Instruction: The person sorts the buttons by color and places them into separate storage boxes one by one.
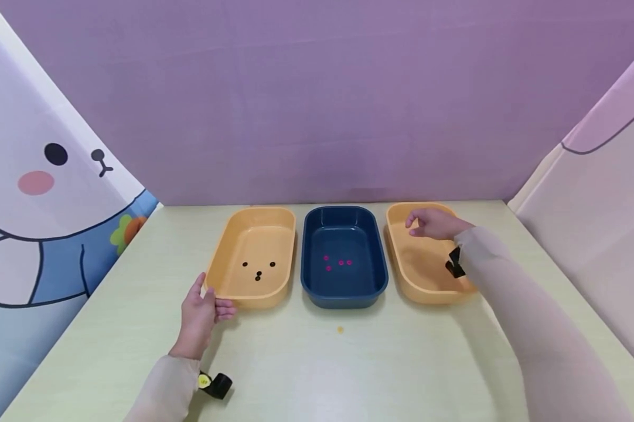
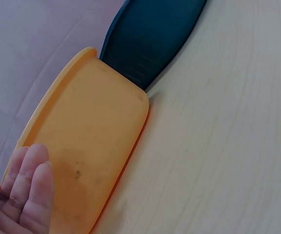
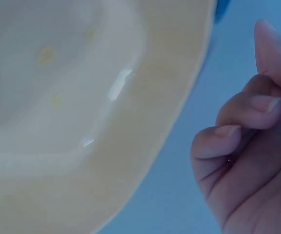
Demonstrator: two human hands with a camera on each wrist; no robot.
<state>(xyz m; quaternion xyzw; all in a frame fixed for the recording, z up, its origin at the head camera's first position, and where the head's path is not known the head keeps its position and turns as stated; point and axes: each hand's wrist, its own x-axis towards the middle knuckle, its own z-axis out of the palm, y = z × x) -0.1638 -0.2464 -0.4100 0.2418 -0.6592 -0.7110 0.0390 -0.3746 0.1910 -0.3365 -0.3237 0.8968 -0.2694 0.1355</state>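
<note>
My left hand (image 1: 197, 319) rests at the near left corner of the left orange tray (image 1: 266, 300). In the left wrist view its straight fingers (image 2: 38, 187) lie along the tray's outer wall. Over the right orange tray (image 1: 428, 296) hovers my right hand (image 1: 434, 224), thumb and forefinger apart, with nothing visible between them. The right wrist view shows its other fingers (image 3: 215, 141) loosely bent, and several small yellow pieces (image 3: 46, 54) on the tray floor. Small black rings (image 1: 272, 264) lie in the left tray.
Between the orange trays stands a dark blue tray (image 1: 344, 303) with several small pink rings (image 1: 326, 258). A small yellow piece (image 1: 340, 329) lies on the pale table (image 1: 306, 375) in front. A purple cloth (image 1: 317, 117) hangs behind, with printed cloth (image 1: 58, 205) at the left.
</note>
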